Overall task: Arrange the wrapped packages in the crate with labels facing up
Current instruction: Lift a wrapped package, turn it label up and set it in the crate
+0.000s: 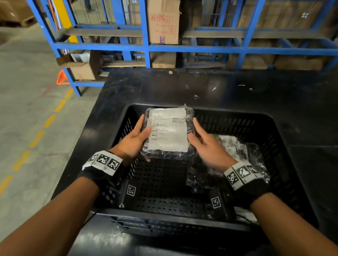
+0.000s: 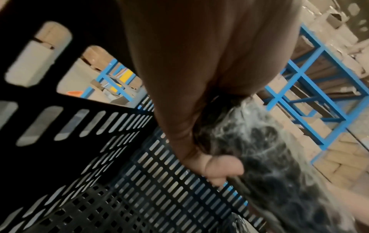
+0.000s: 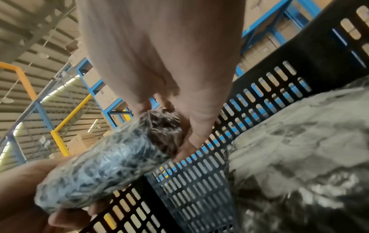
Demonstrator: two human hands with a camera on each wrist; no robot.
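Observation:
A flat package wrapped in clear film [image 1: 167, 133], its white label facing up, hangs above the left half of the black slotted crate [image 1: 286, 147]. My left hand [image 1: 138, 138] grips its left edge, thumb on the label and fingers curled underneath [image 2: 217, 168]. My right hand [image 1: 202, 140] holds the right edge with fingers along its side. From the wrists I see the package's dark wrapped underside [image 2: 275, 165] [image 3: 103, 167]. A second wrapped package [image 1: 233, 155] lies in the crate's right half, under my right wrist, also large in the right wrist view [image 3: 299, 157].
The crate [image 2: 60, 157] [image 3: 195, 186] stands on a black table [image 1: 254, 96] whose left edge borders a concrete floor with a dashed yellow line. Blue steel racking [image 1: 144, 45] with cardboard boxes rises behind the table. The crate's near-left floor is bare.

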